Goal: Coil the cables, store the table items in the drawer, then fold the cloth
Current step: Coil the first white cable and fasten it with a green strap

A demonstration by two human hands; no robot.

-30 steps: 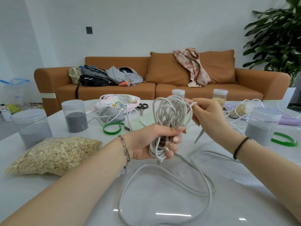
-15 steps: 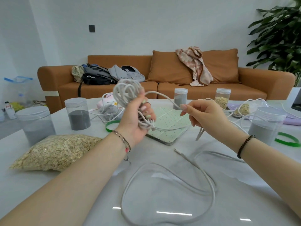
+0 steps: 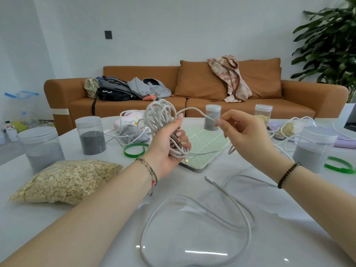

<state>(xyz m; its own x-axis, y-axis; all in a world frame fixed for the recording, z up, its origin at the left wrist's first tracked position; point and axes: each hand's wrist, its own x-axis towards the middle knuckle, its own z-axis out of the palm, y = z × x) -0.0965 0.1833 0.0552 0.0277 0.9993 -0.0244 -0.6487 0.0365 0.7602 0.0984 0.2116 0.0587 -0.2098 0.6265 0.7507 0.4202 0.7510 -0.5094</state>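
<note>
The left hand [image 3: 165, 145] is raised above the bench [image 3: 289, 218], its fingers curled tight round a white coil [image 3: 160, 118] whose loops stand above the thumb; a gold plug [image 3: 186, 160] pokes out just below the palm. One strand arcs from the coil's top to the right hand [image 3: 244, 135], which pinches it between thumb and forefinger. A loose cable [image 3: 248, 224] lies looped on the bench below both hands. A tablet [image 3: 204, 151] lies behind them, and a bag [image 3: 65, 178] sits left of the left wrist.
</note>
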